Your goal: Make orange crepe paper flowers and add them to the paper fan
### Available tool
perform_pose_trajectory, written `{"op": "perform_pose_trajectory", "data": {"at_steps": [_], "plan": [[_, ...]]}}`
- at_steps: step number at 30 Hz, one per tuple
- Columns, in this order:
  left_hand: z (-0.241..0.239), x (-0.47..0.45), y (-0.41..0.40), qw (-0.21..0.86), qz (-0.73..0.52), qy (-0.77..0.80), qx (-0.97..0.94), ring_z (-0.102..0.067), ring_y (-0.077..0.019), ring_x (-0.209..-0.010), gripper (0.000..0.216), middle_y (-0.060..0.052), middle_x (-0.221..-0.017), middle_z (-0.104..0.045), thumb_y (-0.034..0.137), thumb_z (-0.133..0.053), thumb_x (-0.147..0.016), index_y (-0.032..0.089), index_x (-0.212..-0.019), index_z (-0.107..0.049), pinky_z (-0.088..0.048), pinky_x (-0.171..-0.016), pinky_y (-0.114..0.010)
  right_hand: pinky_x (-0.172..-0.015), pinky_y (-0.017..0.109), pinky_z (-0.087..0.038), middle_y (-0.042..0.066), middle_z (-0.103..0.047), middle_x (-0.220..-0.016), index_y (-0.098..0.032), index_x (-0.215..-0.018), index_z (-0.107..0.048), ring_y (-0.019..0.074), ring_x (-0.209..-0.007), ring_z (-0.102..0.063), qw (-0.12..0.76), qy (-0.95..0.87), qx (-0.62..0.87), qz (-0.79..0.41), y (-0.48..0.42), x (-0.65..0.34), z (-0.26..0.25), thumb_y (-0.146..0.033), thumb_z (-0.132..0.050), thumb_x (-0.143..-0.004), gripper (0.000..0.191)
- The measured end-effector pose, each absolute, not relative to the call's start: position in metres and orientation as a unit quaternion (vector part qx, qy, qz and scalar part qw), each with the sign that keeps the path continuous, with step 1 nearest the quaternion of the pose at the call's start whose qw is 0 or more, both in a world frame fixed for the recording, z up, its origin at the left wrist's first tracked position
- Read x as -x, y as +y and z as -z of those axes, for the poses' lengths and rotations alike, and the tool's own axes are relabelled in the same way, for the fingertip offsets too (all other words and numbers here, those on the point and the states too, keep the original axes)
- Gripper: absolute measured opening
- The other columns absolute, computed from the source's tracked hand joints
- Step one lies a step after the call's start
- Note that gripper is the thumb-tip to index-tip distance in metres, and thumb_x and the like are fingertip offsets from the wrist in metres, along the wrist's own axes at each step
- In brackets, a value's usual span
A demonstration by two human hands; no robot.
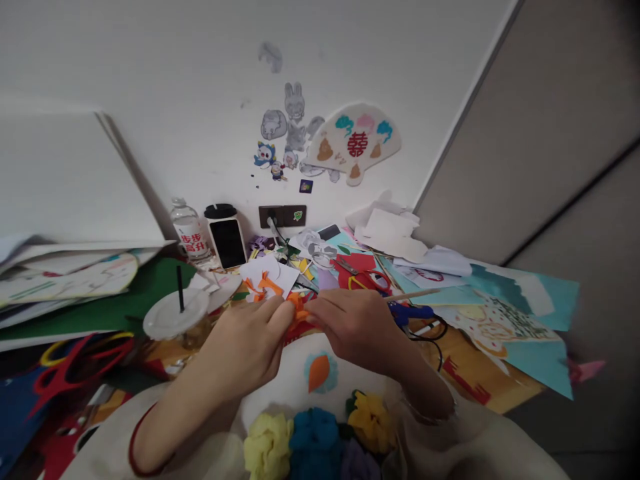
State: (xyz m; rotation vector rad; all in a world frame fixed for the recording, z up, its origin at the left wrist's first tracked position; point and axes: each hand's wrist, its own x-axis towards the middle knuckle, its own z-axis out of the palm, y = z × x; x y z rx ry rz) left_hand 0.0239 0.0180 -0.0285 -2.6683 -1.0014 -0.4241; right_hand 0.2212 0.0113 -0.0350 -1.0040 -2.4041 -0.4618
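Orange piece [300, 308]: between both hands, over the counter [510, 389]
Left hand [256, 333]: fingertips clamped on it
Right hand [357, 327]: fingertips clamped on its other side
White panel [295, 360]: just below the hands, bearing an orange leaf shape [319, 373]
Flowers [315, 440]: yellow and blue, toward the person
Lidded cup [173, 319]: near the left hand

- A craft piece [300, 307] is sitting between the left hand [256, 332] and right hand [356, 327], behind flowers [315, 445].
- A drink cup [173, 320] is standing left, before a bottle [189, 233].
- A fan [356, 145] is hanging on the wall [200, 100].
- Paper sheets [540, 363] are lying right.
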Motion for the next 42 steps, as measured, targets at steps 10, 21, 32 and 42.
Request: {"op": "perform_pose_trajectory", "data": {"at_steps": [10,21,32,42], "plan": [[0.023,-0.021,0.006,0.109,0.091,-0.356,0.924,-0.055,-0.0182,-0.059,0.014,-0.004,-0.071,-0.056,0.01,-0.037,-0.08,0.019,-0.079,-0.047,-0.035,-0.053,-0.029,-0.052,0.029,-0.025,0.001,-0.056,-0.068,-0.017,-0.076,-0.054,0.0138,-0.061,-0.047,0.254,-0.887,0.331,0.198,0.003,-0.206,0.036,-0.012,-0.044,-0.09,0.018],[0.022,-0.014,0.025,0.036,0.055,-0.441,0.895,-0.054,-0.0188,-0.058,0.023,-0.003,-0.071,-0.059,0.024,-0.027,-0.093,0.019,-0.085,-0.047,-0.029,-0.053,-0.029,-0.06,0.03,-0.03,0.004,-0.061,-0.079,-0.015,-0.089,-0.057,0.0159,-0.074,-0.053,0.203,-0.898,0.344,0.187,0.028,-0.212,0.038,-0.019,-0.043,-0.095,0.016],[0.019,-0.01,0.015,-0.01,0.121,-0.382,0.916,-0.049,-0.0158,-0.058,0.02,-0.001,-0.069,-0.052,0.018,-0.029,-0.089,0.02,-0.074,-0.042,-0.031,-0.056,-0.028,-0.053,0.031,-0.024,0.0,-0.055,-0.063,-0.015,-0.082,-0.058,0.0149,-0.059,-0.045,0.268,-0.855,0.305,0.322,0.009,-0.201,0.039,-0.012,-0.047,-0.09,0.014],[0.029,-0.018,0.029,-0.003,0.068,-0.405,0.912,-0.055,-0.018,-0.06,0.023,-0.004,-0.073,-0.059,0.021,-0.028,-0.093,0.019,-0.082,-0.048,-0.032,-0.055,-0.029,-0.056,0.031,-0.023,0.001,-0.054,-0.067,-0.018,-0.076,-0.05,0.0157,-0.063,-0.046,0.186,-0.887,0.334,0.258,0.028,-0.207,0.048,-0.009,-0.045,-0.088,0.016]]}}
